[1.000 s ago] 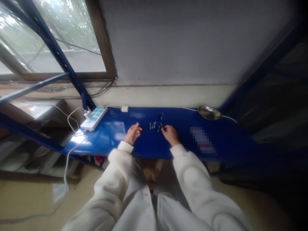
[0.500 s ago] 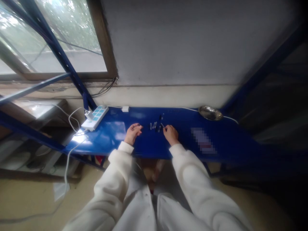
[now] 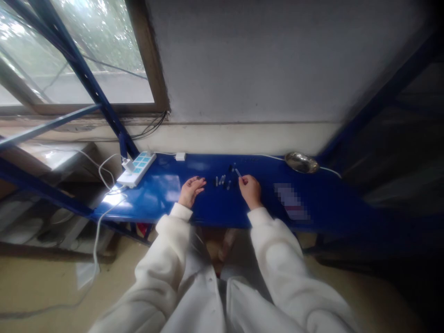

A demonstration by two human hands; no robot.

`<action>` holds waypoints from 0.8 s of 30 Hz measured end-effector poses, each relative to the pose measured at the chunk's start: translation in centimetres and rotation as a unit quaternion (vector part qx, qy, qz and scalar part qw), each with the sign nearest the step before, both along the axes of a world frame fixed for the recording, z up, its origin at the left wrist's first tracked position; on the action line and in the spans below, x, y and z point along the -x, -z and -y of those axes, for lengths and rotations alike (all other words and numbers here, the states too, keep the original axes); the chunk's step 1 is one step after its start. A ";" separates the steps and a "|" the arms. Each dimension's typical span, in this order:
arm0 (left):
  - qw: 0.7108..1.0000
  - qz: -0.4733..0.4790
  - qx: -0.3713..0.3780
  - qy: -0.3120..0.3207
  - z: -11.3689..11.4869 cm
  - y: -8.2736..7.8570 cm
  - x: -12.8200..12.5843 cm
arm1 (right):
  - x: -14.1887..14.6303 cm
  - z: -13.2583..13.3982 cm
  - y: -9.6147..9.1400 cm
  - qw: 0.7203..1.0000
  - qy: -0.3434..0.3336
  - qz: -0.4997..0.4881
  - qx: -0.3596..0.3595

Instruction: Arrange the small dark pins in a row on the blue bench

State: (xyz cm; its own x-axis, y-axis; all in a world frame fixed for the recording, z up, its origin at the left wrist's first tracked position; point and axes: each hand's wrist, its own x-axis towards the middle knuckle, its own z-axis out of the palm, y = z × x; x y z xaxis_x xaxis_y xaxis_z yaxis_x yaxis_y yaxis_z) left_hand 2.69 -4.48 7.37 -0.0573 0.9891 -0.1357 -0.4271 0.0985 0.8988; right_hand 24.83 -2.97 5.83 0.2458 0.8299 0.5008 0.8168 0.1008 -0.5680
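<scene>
Stick (image 3: 237, 173), pinched in right hand (image 3: 251, 190), just shifted farther back over desk (image 3: 215, 210), so set apart from loose sticks (image 3: 222, 180); left hand (image 3: 190, 191) half-curled, contents impossible to tell.

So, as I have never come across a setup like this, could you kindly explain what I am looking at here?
Of course. There is no machine here: you see a person's own bare left hand and right hand, reaching out from pale sleeves. The view comes from one camera worn on the head, looking forward and down. In front is a blue table. Between the hands and a little beyond lie several short slim pieces. Farther off are a white power strip on the left and a shiny metal dish on the right. The right hand pinches a slim pale piece; whether the left hand holds anything is too small to tell.
</scene>
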 end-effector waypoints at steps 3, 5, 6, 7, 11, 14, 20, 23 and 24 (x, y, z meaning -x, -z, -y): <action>1.000 -0.015 -0.004 -0.005 0.2 -0.4 -0.2 | 0.4 0.2 -0.6 0.998 -0.035 -0.013 -0.042; 0.999 -0.036 -0.013 -0.008 0.3 -0.4 -0.3 | 0.6 0.5 -1.0 0.996 -0.062 -0.023 -0.064; 0.999 -0.047 -0.019 -0.008 0.3 -0.4 -0.4 | 0.7 0.6 -1.1 0.994 -0.073 -0.029 -0.071; 0.998 -0.058 -0.026 -0.008 0.3 -0.4 -0.5 | 0.8 0.8 -1.3 0.993 -0.083 -0.036 -0.077; 0.994 -0.093 -0.049 -0.004 0.3 -0.1 -0.8 | 1.8 2.1 -1.9 0.979 -0.182 -0.044 -0.082; 0.992 -0.108 -0.060 -0.003 0.3 -0.1 -1.0 | 2.9 3.2 -2.3 0.962 -0.261 -0.036 -0.071; 0.990 -0.119 -0.080 -0.003 0.4 -0.2 -1.0 | 4.1 3.8 -2.2 0.956 -0.285 -0.031 -0.056; 0.987 -0.129 -0.093 -0.007 0.4 -0.2 -0.9 | 4.1 3.8 -2.3 0.955 -0.290 -0.028 -0.049; 0.986 -0.134 -0.097 -0.009 0.4 -0.2 -0.9 | 4.1 3.8 -2.3 0.955 -0.291 -0.025 -0.047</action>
